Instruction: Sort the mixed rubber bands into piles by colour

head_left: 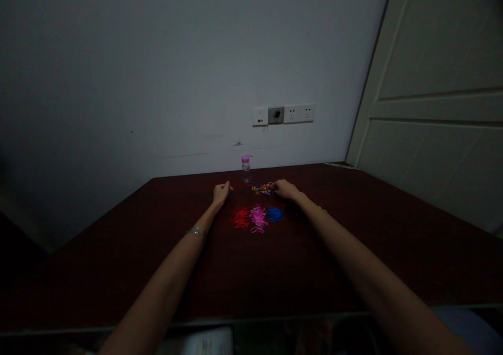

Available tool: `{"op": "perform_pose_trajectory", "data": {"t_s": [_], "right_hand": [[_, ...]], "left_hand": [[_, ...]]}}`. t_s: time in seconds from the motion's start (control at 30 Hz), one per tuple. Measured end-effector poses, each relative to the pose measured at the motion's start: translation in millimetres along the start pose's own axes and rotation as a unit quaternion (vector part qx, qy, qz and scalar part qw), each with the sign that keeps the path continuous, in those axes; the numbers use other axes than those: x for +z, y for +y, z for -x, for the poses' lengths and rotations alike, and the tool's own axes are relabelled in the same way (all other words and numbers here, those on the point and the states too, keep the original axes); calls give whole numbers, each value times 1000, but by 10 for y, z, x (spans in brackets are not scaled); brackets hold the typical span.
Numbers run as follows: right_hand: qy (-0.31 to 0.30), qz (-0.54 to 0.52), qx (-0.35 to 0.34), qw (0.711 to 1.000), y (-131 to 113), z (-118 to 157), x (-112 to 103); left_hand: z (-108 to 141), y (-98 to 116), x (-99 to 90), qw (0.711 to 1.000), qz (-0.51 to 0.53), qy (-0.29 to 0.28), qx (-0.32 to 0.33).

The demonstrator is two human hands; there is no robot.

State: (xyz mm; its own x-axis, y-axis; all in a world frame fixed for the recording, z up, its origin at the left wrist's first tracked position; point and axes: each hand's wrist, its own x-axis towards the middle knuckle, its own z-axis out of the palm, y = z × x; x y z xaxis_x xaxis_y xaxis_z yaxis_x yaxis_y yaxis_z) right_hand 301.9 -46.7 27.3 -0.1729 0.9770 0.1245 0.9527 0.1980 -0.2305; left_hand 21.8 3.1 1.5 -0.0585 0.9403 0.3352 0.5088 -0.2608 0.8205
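Three piles of small bands lie in a row on the dark red table: red (pixel 240 218), pink (pixel 258 217) and blue (pixel 274 214). Behind them is a mixed-colour heap (pixel 262 189). At the right edge of this heap my right hand (pixel 285 189) has its fingers curled down; whether it pinches a band is too small to tell. My left hand (pixel 222 192) rests closed on the table, left of the heap, and what its fingers hold, if anything, is hidden. A clear bottle with a pink cap (pixel 246 169) stands upright behind the heap.
The table (pixel 129 250) reaches back to a pale wall with sockets (pixel 299 113). A light panelled door (pixel 428 135) stands on the right. Below the front edge, a white object (pixel 210 342) shows in shadow.
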Motion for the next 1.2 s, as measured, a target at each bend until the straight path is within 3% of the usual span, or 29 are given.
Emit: {"op": "perform_pose_trajectory", "data": {"t_s": [0.2,0.37,0.5,0.63,0.77,0.9,1.03,1.2], "right_hand": [[30,-38,-16,999,62,65,-41],[51,-136,-33,989,263,290,-239],[17,-239,-23,971,531,612,-427],[-35,-258,6,965,761,936,-576],[-86,-251,34,963,809,1120,-634],[-110,-255,28,960,782,1118,-623],[-42,-257,47,964,818,1002,-563],[66,-169,83,980,988,794,-396]], "left_hand": [[18,30,-4,1000,-10,-5,-1],[17,8,18,1000,8,11,5],[13,3,31,1000,22,12,10],[32,38,26,1000,16,8,9],[51,67,18,1000,3,8,3],[52,64,18,1000,-4,4,2],[46,55,23,1000,-7,2,9],[47,60,32,1000,-15,-5,3]]}}
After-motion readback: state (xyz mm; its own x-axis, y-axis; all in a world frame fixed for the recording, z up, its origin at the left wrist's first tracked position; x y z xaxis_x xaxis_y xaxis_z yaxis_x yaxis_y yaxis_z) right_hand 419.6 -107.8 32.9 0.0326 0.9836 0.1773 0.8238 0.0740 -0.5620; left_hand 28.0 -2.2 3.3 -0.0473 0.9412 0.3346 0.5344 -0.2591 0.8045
